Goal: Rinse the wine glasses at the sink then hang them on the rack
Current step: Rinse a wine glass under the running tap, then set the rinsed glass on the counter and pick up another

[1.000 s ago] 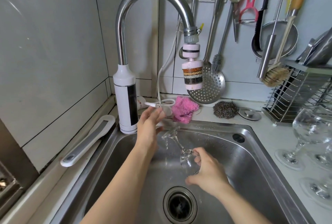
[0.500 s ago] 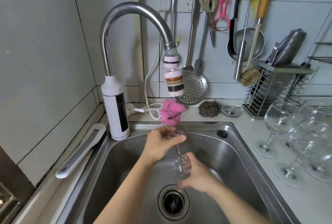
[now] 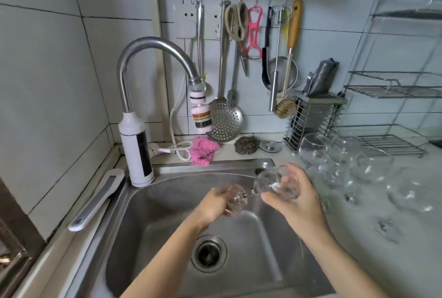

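A clear wine glass [image 3: 271,184] lies nearly sideways over the right part of the steel sink [image 3: 167,214]. My right hand [image 3: 293,196] cups its bowl, fingers curled round it. My left hand [image 3: 211,204] grips the glass's round foot and stem. The faucet [image 3: 153,45] with its pink filter head [image 3: 201,115] stands at the back left; I see no water running. Several more wine glasses [image 3: 339,156] stand on the counter to the right. A wire rack [image 3: 394,89] rises at the far right.
Utensils hang on the wall rail behind the sink: a slotted ladle [image 3: 224,120], scissors, a pink peeler, a brush. A pink cloth [image 3: 203,151], steel scourer [image 3: 246,145] and knife holder [image 3: 313,123] sit along the back edge. The drain [image 3: 208,253] is below my hands.
Both hands have carried the glass up and to the right, from mid-sink towards the counter side, tipping it sideways. My view has risen, showing the wall rail and the wire rack.
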